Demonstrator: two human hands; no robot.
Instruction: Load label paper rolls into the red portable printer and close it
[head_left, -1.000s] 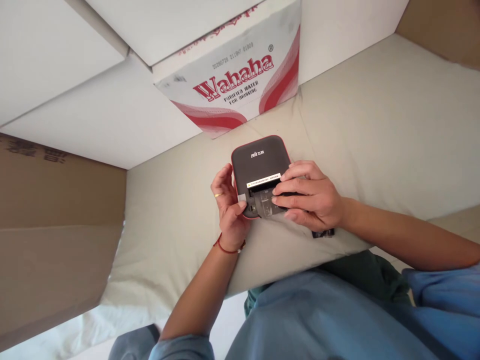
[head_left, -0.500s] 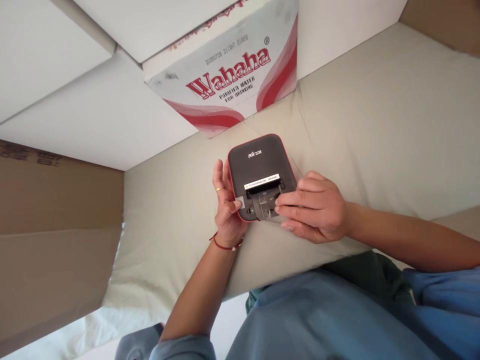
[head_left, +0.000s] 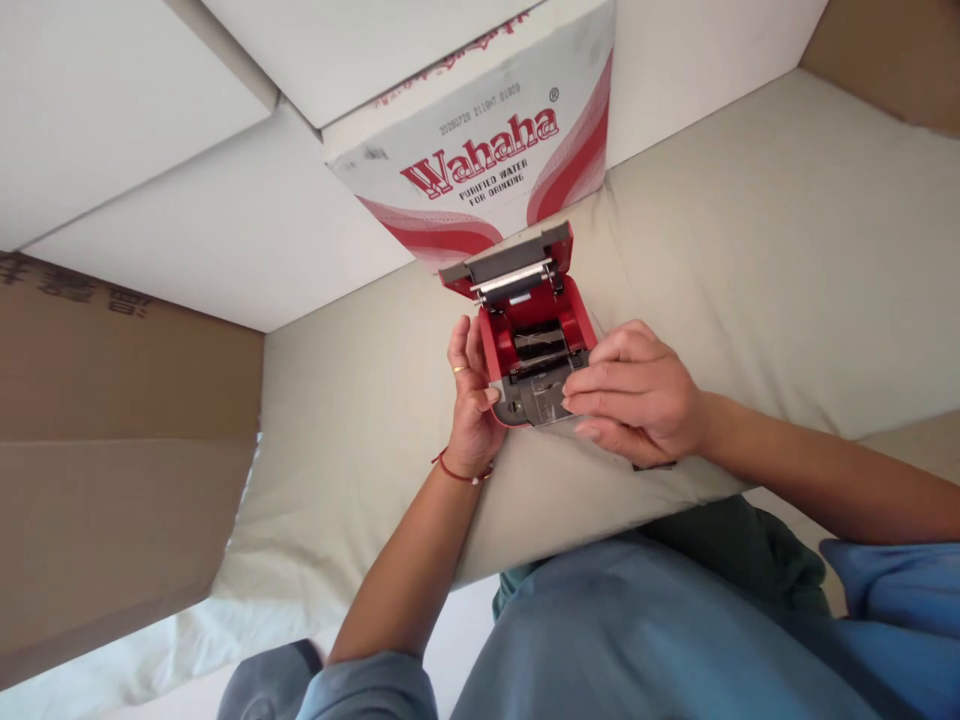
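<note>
A small red and black label printer [head_left: 495, 350] rests on the cloth with its lid [head_left: 510, 262] standing up at the far side. Inside its red bay lies a dark roll wrapped in clear film [head_left: 541, 342]. My left hand [head_left: 474, 400] is wrapped round the printer's left side, thumb on the grey button at the front corner. At the front right, my right hand [head_left: 637, 390] pinches a clear plastic strip [head_left: 546, 398] that comes out over the front panel. Below the right palm a small dark edge shows; what it is I cannot make out.
A white and red Wahaha water carton [head_left: 480, 160] stands just behind the raised lid. White boxes [head_left: 225, 220] line the back, and a brown cardboard box [head_left: 127, 460] closes off the left. Pale cloth [head_left: 787, 250] covers the surface.
The printer's lid has swung up and back, baring the red bay and the roll. Both hands keep their places on the printer and strip; the view has shifted slightly.
</note>
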